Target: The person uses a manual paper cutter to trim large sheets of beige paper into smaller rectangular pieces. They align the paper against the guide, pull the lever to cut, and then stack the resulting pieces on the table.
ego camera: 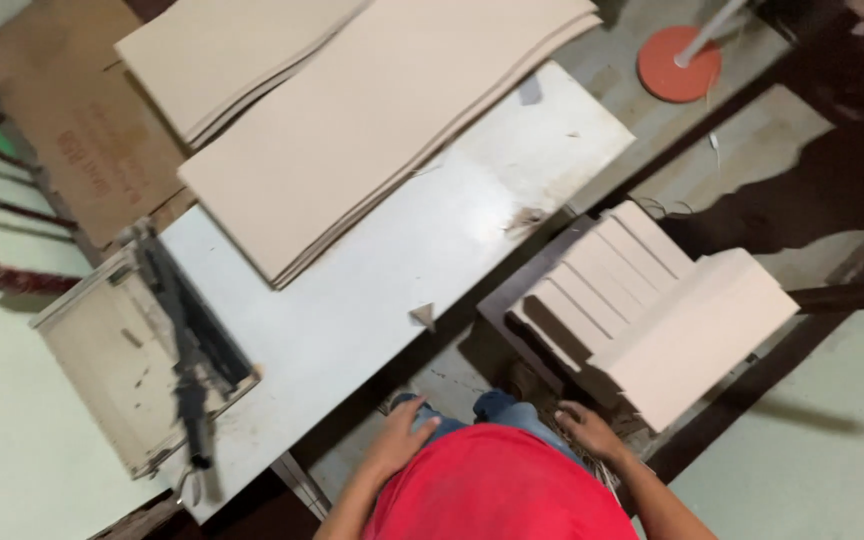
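My left hand [399, 440] rests on my knee, fingers spread, holding nothing. My right hand [588, 430] lies on my other knee, fingers apart and empty, just below a stack of cut beige boards [692, 325] piled on a dark stool. In front of me stands a white worktable [392, 290]. Two tall stacks of large beige sheets [372, 130] lie on its far part. A small triangular offcut [423, 316] sits near the table's near edge. I wear a red shirt and blue jeans.
A paper cutter with a black lever arm [184, 340] sits at the table's left end. Brown cardboard [72, 120] lies beyond it. An orange round base with a white pole [679, 65] stands on the floor at top right, beside another person's dark legs [832, 180].
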